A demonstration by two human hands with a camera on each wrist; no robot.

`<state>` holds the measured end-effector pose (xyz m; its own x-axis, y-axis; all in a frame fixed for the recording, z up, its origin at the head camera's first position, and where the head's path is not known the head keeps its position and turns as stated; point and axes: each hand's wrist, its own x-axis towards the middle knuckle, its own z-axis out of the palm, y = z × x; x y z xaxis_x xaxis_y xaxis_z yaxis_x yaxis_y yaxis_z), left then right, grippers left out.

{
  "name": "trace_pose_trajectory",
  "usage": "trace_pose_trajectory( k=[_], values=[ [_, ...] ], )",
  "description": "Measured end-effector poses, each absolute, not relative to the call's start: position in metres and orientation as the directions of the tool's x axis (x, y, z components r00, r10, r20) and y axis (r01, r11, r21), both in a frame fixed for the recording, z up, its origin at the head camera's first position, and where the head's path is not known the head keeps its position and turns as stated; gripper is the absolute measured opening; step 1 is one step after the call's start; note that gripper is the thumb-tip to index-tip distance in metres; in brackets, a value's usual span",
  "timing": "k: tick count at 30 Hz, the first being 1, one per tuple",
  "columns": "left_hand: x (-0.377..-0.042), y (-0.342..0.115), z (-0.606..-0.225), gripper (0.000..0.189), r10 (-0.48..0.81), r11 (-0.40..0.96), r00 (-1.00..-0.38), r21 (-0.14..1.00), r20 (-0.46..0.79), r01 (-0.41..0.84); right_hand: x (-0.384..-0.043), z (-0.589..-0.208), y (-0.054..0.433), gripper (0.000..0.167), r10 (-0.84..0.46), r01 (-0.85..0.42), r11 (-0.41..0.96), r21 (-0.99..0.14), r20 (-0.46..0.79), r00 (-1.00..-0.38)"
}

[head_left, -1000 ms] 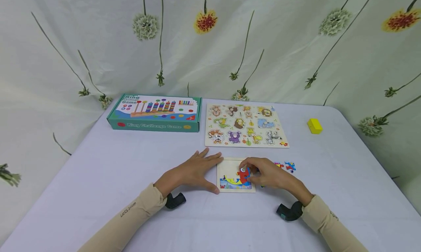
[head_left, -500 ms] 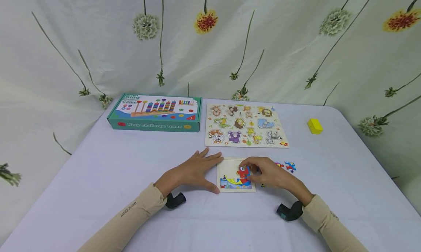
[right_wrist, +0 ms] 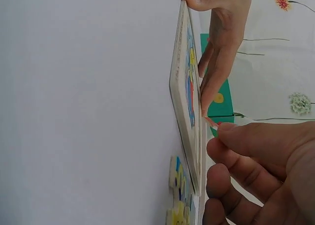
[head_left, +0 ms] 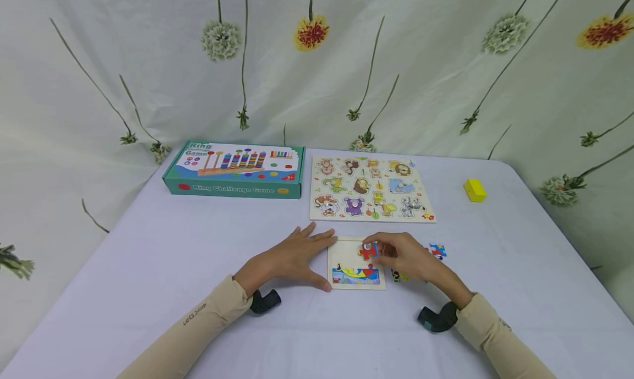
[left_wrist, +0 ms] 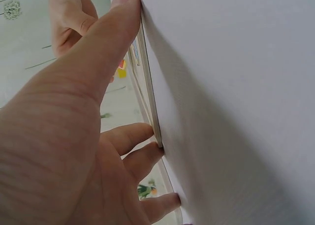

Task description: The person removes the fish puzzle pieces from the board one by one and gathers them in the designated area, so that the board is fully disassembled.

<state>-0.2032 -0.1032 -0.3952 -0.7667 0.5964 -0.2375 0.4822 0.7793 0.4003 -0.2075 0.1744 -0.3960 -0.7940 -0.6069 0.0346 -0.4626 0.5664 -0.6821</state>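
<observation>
A small wooden puzzle tray (head_left: 344, 252) lies on the table, its near part filled with joined picture pieces (head_left: 354, 275) in blue, yellow and red. My left hand (head_left: 292, 258), fingers spread, rests against the tray's left side; in the left wrist view the thumb and fingertips touch its edge. Above the tray's far right part, my right hand (head_left: 403, 255) pinches a red puzzle piece (head_left: 367, 251) with an eye printed on it. Loose puzzle pieces (head_left: 438, 251) lie right of the tray, some partly hidden by the right hand. A yellow-and-black piece (head_left: 399, 276) shows below that hand.
Behind the tray lies a wooden animal puzzle board (head_left: 371, 189). A green Ring Challenge Game box (head_left: 233, 170) stands at the back left. One yellow block (head_left: 475, 190) sits at the back right. Flowered cloth (head_left: 317, 82) hangs behind the table.
My right hand has lifted the red piece off the joined pieces and shifted it slightly away from me, uncovering the yellow-and-black piece. The left hand stays in place.
</observation>
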Motion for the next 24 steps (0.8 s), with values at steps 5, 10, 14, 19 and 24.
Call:
trace_pose_trajectory(
  k=[5, 10, 14, 19, 24],
  values=[
    [-0.203, -0.1034, -0.3951, 0.102, 0.595, 0.779, -0.769, 0.405, -0.236, 0.479, -0.2084, -0.3964, 0.1761, 0.034, -0.605, -0.461, 0.557, -0.691, 0.042, -0.795],
    [-0.2029, -0.103, -0.3958, 0.103, 0.592, 0.782, -0.769, 0.404, -0.241, 0.476, -0.2086, -0.3951, 0.177, 0.034, -0.596, -0.431, 0.54, -0.723, 0.033, -0.802],
    [-0.2026, -0.1024, -0.3952, 0.103, 0.59, 0.785, -0.769, 0.399, -0.247, 0.475, -0.2094, -0.3944, 0.1785, 0.035, -0.591, -0.4, 0.518, -0.756, 0.022, -0.806],
    [-0.2019, -0.1023, -0.3944, 0.102, 0.59, 0.786, -0.769, 0.397, -0.247, 0.475, -0.2102, -0.3923, 0.1797, 0.035, -0.562, -0.358, 0.523, -0.773, 0.003, -0.827],
    [-0.2016, -0.1027, -0.3943, 0.101, 0.59, 0.787, -0.769, 0.389, -0.245, 0.479, -0.2101, -0.3899, 0.1809, 0.031, -0.546, -0.336, 0.528, -0.78, -0.008, -0.838]
  ],
)
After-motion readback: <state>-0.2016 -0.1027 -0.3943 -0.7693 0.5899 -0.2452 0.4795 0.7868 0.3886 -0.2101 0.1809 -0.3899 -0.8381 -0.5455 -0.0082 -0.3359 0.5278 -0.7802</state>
